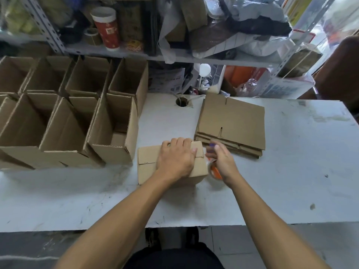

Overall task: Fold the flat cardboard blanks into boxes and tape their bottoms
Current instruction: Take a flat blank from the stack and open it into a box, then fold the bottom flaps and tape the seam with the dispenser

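Note:
A small cardboard box [148,166] stands upside down on the white table [291,171], its bottom flaps folded shut and facing up. My left hand [175,159] lies flat on those flaps and presses them down, with fingers reaching the far edge. At the box's right side my right hand [222,161] grips a tape dispenser [214,169] with an orange core, blurred by motion. A stack of flat cardboard blanks [233,125] lies just behind my right hand.
Several folded open-topped boxes [64,121] stand in two rows on the left of the table. A round cable hole [181,101] sits at the table's back edge. Cluttered metal shelves [174,35] rise behind. The table's near edge crosses below my forearms.

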